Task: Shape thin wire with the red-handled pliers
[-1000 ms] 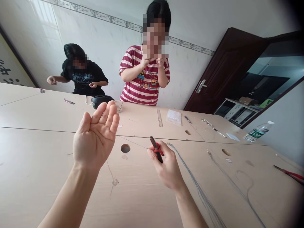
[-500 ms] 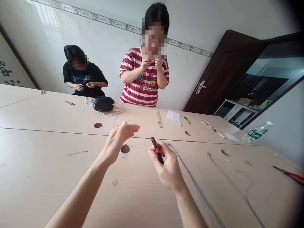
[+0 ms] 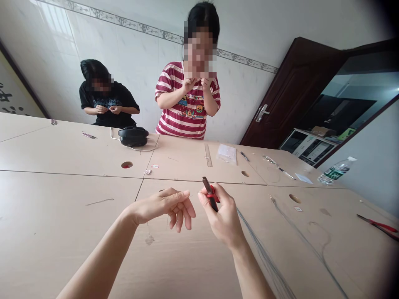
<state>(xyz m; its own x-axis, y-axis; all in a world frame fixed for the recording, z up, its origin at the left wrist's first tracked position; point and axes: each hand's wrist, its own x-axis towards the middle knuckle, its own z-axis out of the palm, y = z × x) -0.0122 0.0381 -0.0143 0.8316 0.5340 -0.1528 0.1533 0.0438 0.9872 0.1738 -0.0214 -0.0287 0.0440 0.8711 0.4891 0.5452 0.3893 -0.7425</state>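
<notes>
My left hand (image 3: 170, 207) is held over the table, thumb and index finger closed on a thin wire (image 3: 191, 194); the other fingers hang loosely curled. A fine strand also shows below the palm. Just to the right, my right hand (image 3: 222, 218) grips small red-and-black pliers (image 3: 212, 197), their dark blunt tip pointing up and away. A short thin end shows at the right thumb and index fingertips, facing the left fingertips with a small gap. Beside and partly behind the right hand lies a bundle of long grey wires (image 3: 258, 245).
Another wire bundle (image 3: 299, 232) and a red-handled tool (image 3: 378, 226) lie to the right. Farther back are a ruler (image 3: 208, 155), a plastic packet (image 3: 227, 153), a bottle (image 3: 336, 170) and a black device (image 3: 133, 136). Two people are across the table, their hands raised before them.
My left hand has turned from flat with extended fingers to a pinch on the thin wire, moving right and slightly down toward my right hand. The right hand keeps its grip on the pliers.
</notes>
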